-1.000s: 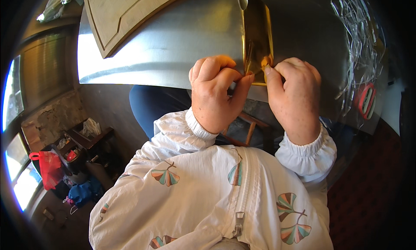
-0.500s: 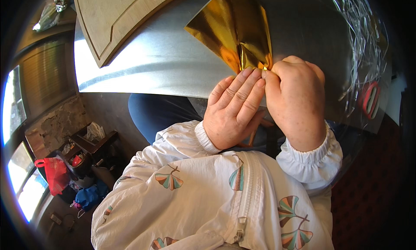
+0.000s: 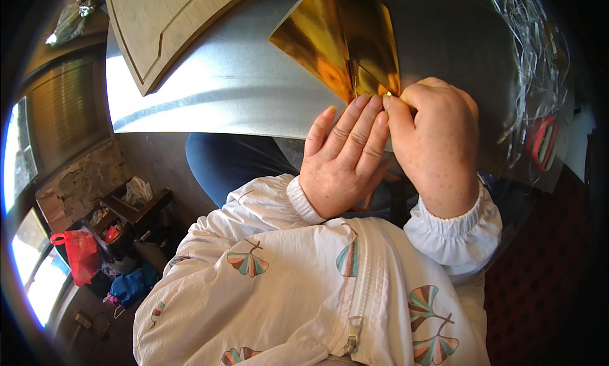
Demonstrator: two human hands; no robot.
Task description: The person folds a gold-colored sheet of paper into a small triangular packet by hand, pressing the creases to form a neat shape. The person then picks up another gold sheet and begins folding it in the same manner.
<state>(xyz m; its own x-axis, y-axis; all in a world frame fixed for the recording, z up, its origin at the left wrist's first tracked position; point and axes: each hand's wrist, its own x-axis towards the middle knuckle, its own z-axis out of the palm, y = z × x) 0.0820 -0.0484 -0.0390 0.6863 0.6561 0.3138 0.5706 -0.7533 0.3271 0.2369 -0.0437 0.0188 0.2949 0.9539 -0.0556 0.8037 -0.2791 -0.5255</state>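
A shiny gold paper sheet (image 3: 330, 42), creased and partly folded, lies on a grey metal table top (image 3: 222, 93). My left hand (image 3: 342, 156) lies flat with fingers straight, the fingertips pressing the sheet's near corner. My right hand (image 3: 438, 144) is curled, thumb and forefinger pinching the same near corner of the gold sheet right beside the left fingertips. The part of the sheet under both hands is hidden. White patterned sleeves cover both wrists.
A pale wooden board (image 3: 171, 23) lies at the table's far left. Crinkled clear plastic wrap (image 3: 533, 68) and a red ring-shaped thing (image 3: 542, 141) sit at the right. On the floor at lower left stand a red bag (image 3: 79, 255) and cluttered dark boxes.
The gold sheet went from a narrow upright folded strip to spread open and flat. My left hand uncurled and now lies flat on it; the right hand still pinches the corner.
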